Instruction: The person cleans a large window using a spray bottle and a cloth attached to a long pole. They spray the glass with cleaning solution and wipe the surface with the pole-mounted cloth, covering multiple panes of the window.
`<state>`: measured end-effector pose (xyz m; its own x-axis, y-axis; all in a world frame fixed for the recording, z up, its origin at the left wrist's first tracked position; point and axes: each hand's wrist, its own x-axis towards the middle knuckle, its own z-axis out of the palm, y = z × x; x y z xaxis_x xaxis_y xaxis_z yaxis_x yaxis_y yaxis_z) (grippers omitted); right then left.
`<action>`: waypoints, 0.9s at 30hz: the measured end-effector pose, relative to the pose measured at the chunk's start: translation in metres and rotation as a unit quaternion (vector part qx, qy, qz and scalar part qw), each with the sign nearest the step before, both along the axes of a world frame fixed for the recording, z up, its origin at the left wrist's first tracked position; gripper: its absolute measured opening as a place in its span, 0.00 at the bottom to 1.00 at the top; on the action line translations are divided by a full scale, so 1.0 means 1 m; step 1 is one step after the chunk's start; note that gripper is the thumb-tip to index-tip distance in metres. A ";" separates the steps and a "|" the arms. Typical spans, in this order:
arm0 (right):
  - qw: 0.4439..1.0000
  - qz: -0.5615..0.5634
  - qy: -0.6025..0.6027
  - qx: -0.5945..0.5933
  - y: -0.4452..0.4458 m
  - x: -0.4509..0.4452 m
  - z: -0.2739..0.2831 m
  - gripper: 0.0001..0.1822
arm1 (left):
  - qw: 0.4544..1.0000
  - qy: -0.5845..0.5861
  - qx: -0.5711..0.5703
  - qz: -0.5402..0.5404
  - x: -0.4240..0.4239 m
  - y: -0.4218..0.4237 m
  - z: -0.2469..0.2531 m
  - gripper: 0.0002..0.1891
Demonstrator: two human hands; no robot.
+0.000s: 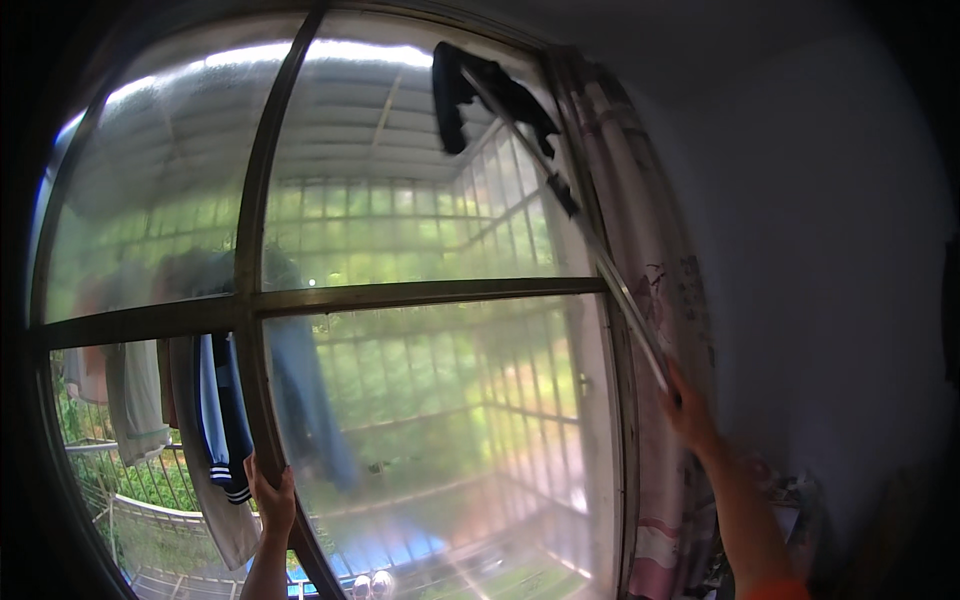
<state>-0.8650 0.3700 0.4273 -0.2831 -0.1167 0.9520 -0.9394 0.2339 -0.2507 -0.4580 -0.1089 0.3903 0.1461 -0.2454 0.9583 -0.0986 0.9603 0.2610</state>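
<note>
My right hand (688,409) is closed around the lower part of a long metal pole (630,300). The pole slants up and left across the window, with a dark joint (562,195) partway along. At its top a black cloth (491,79) drapes against the upper right pane (360,202), its ends hanging down. Lower left, my left hand (271,491) grips the upright metal edge of the sliding window frame (264,405). The lower right pane (450,420) looks hazy and streaked.
A pinkish patterned curtain (660,300) hangs along the window's right side, beside a grey wall (810,262). Beyond the glass, blue striped-cuff trousers (217,420) and other clothes hang before a barred balcony railing (157,502). Cluttered items (787,502) sit at lower right.
</note>
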 end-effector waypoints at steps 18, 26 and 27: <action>0.984 -0.154 -0.088 0.022 0.102 0.130 -0.146 0.25 | 1.000 -0.004 -0.011 -0.005 -0.006 -0.008 -0.001 0.26; 0.992 -0.115 0.014 -0.053 0.070 0.012 0.070 0.24 | 1.000 -0.014 -0.009 0.013 -0.001 0.002 0.000 0.25; 0.990 -0.128 0.001 -0.052 0.069 0.008 0.099 0.24 | 1.000 -0.013 -0.009 0.016 -0.001 0.004 0.001 0.25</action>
